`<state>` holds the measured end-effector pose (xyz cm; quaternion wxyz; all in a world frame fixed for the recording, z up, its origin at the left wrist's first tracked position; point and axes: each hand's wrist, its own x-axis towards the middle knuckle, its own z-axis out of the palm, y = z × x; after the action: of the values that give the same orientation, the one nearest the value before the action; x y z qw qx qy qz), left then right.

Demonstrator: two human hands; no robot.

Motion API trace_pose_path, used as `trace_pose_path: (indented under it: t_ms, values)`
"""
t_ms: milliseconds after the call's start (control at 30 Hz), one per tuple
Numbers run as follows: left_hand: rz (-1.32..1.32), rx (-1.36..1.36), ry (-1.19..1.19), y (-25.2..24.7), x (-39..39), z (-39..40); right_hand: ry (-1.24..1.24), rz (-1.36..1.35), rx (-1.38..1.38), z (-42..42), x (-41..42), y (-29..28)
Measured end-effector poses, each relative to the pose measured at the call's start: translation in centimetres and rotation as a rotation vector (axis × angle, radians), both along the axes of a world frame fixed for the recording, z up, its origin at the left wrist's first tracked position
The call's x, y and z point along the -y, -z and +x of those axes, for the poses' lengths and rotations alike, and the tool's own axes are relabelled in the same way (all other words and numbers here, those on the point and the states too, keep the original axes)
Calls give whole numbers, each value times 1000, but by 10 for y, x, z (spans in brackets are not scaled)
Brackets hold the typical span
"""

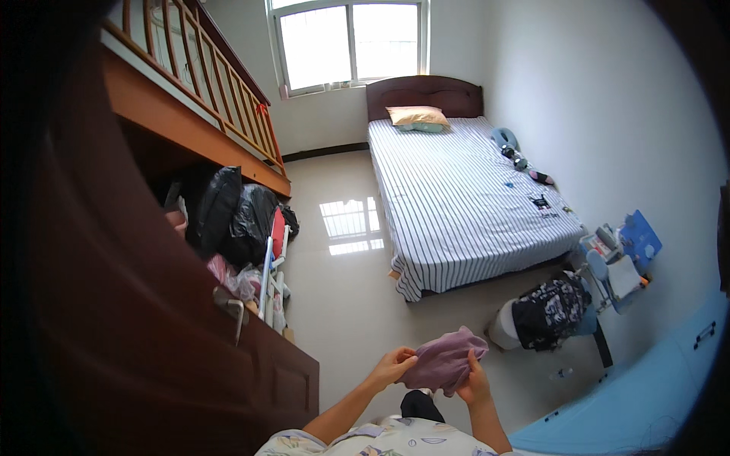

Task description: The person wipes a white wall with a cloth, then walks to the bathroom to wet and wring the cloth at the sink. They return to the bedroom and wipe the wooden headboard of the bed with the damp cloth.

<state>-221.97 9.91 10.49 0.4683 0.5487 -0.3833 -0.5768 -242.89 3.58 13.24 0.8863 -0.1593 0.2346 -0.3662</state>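
Observation:
A mauve cloth (443, 361) is stretched between my two hands, in front of my body and above the tiled floor. My left hand (397, 365) pinches its left edge between thumb and fingers. At the opposite side, my right hand (474, 381) grips the cloth with the thumb lying on top and the fingers partly hidden behind it. The fabric looks thin and crumpled, and its upper right corner sticks up past my right thumb. Whether it is a rag or a garment I cannot tell.
A brown door (268, 353) with a metal handle (232, 310) stands ajar at left. Bagged items (251, 214) lie under the staircase (199, 142). Ahead is a bed with a striped sheet (456, 199). A chair draped with dark clothing (550, 313), a small desk (624, 279) and a blue cabinet (644, 393) line the right.

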Motion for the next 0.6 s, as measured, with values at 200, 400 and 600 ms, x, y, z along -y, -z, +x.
trace_pose_path:
  t_ms: [200, 400, 600]
  values:
    - [-17, 145, -191, 33, 124, 90, -2, 31, 56, 75, 156, 34]
    - [249, 96, -343, 38, 175, 197, -132, 101, 121, 183, 311, 29]
    - [322, 42, -705, 71, 206, 301, -307, 97, 127, 327, 439, 10]
